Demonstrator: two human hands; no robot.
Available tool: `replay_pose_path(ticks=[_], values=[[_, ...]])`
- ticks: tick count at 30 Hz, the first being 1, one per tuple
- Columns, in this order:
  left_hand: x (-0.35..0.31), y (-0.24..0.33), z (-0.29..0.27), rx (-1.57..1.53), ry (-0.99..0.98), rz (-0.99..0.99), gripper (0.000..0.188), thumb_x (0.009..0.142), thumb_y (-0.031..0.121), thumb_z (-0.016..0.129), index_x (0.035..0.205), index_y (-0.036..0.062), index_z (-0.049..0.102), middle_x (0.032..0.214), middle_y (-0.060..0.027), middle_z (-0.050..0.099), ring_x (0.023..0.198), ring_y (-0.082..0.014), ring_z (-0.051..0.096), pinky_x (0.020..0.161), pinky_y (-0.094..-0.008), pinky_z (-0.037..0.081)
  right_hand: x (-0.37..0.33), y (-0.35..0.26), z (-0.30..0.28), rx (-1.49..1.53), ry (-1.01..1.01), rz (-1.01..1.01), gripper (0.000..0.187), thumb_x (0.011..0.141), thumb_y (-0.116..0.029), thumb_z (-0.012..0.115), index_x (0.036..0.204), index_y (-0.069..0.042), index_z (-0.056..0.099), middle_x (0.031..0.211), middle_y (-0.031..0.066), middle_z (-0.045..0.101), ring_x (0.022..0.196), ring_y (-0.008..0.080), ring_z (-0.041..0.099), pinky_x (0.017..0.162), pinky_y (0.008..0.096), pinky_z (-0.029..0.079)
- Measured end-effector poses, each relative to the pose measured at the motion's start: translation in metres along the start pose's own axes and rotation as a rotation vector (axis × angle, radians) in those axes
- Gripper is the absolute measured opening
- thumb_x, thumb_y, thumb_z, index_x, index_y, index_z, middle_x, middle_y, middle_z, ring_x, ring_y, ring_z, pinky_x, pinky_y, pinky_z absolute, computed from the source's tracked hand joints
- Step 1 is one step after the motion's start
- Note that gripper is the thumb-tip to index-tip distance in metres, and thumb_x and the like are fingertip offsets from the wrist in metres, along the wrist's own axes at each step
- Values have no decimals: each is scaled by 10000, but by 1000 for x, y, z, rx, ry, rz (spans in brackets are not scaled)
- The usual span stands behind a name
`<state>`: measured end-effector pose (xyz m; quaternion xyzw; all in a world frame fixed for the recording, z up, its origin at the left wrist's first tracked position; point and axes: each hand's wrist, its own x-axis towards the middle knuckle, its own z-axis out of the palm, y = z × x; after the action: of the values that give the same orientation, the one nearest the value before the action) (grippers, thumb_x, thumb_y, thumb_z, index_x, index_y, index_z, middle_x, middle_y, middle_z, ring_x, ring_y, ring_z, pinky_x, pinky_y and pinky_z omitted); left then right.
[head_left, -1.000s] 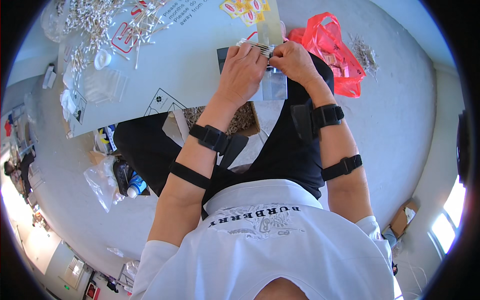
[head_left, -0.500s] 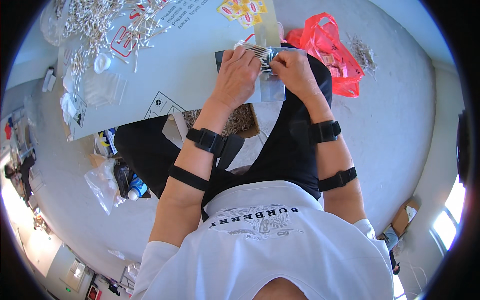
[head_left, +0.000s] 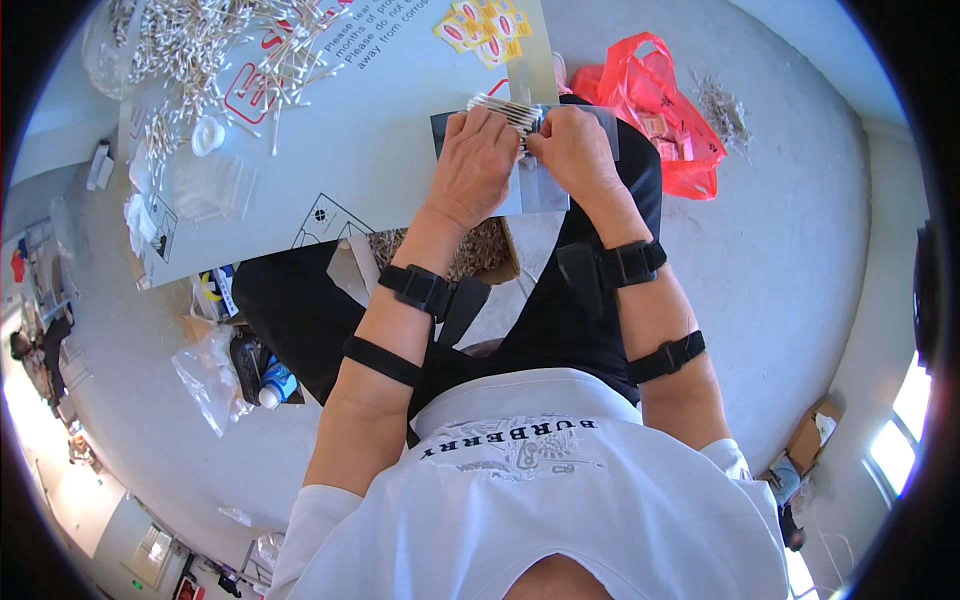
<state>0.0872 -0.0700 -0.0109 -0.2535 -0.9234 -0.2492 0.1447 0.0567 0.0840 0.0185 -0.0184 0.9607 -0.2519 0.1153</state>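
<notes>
A bundle of cotton swabs [head_left: 503, 108] lies side by side under the curled fingers of my left hand [head_left: 474, 163], at the table's near right edge. Close against its right end, my right hand [head_left: 577, 152] has thumb and fingers pinched together. What that pinch holds is hidden behind the fingers. Beneath both hands a clear plastic piece [head_left: 543, 192] and a dark patch [head_left: 440, 128] show at the table edge.
Loose cotton swabs [head_left: 190, 50] heap at the table's far left, by a round white lid [head_left: 207, 136] and clear plastic bags [head_left: 215, 187]. Yellow packets [head_left: 484, 32] lie at the back. A red plastic bag [head_left: 690, 130] stands right; an open box [head_left: 490, 250] sits below the table.
My right hand has turned and closed in on the end of the swab bundle, its forearm shifting left. My left hand keeps its grip. The whole view has shifted slightly.
</notes>
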Motion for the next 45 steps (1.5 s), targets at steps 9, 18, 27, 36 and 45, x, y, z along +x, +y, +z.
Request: replay_pose_path(ticks=[9,18,27,36,45], values=[[-3,0,-2,-30,12,-23,329,698,177,752,964,72,590,1029,-83,565,1060,-272,513,897,-422,391,-6,-3,2,25,41,56,195,718,-202,674,774,-15,687,788,215,675,791,394,668,726,465,531],[-6,-14,-10,-244,148,-213,802,864,313,675,1495,35,266,1560,-215,215,1452,-358,208,1171,-464,187,-5,6,1,139,70,48,179,718,-217,670,725,-38,673,730,198,663,756,375,665,701,453,524],[-4,15,11,-635,309,-394,646,987,260,498,1495,-19,213,1561,-251,184,1447,-381,208,1176,-432,178,-9,8,9,110,111,7,180,739,-220,653,712,-43,642,696,187,650,714,377,655,669,464,517],[-9,3,3,-264,512,-483,379,742,115,702,1070,29,534,1096,-146,502,1046,-351,453,911,-465,365,-9,7,10,129,110,-19,173,750,-213,645,714,-44,644,703,184,658,713,369,660,664,461,520],[-5,3,-6,225,132,-638,128,675,133,716,664,88,596,910,-49,549,952,-284,495,786,-427,367,-8,4,10,97,116,-16,178,740,-219,647,713,-42,651,701,178,663,713,364,665,675,454,527]])
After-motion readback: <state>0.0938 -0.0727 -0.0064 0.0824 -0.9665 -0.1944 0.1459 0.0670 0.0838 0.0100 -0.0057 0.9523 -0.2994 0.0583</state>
